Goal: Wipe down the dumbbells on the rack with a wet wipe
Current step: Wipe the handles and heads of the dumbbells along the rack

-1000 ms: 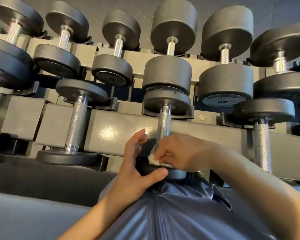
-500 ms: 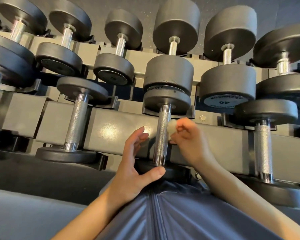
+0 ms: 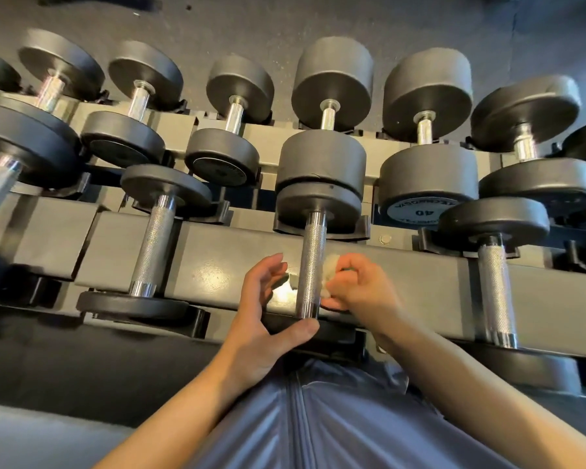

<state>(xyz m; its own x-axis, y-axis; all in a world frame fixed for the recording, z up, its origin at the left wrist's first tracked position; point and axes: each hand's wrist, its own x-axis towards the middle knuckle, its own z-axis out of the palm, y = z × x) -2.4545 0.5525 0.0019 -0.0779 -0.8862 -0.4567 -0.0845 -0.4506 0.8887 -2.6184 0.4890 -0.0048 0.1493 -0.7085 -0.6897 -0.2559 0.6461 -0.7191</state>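
Note:
A dumbbell with a knurled steel handle (image 3: 312, 262) lies on the top tier of the rack, straight in front of me. My right hand (image 3: 359, 286) pinches a crumpled white wet wipe (image 3: 329, 275) against the right side of that handle, near its lower half. My left hand (image 3: 268, 309) rests with its thumb across the dumbbell's near black head (image 3: 332, 330), fingers loosely spread to the left of the handle and not touching it. The far head (image 3: 318, 204) sits in its black cradle.
More dumbbells lie on the same tier to the left (image 3: 153, 245) and right (image 3: 494, 286). A lower tier holds several heavier ones, one marked 40 (image 3: 420, 211). The grey rack beam (image 3: 217, 262) runs across under the handles. Dark gym flooring lies beyond.
My right hand rose with the wipe from the near head to the handle's right side, then slid a little down it. My left hand stayed on the near head. The camera tilted down.

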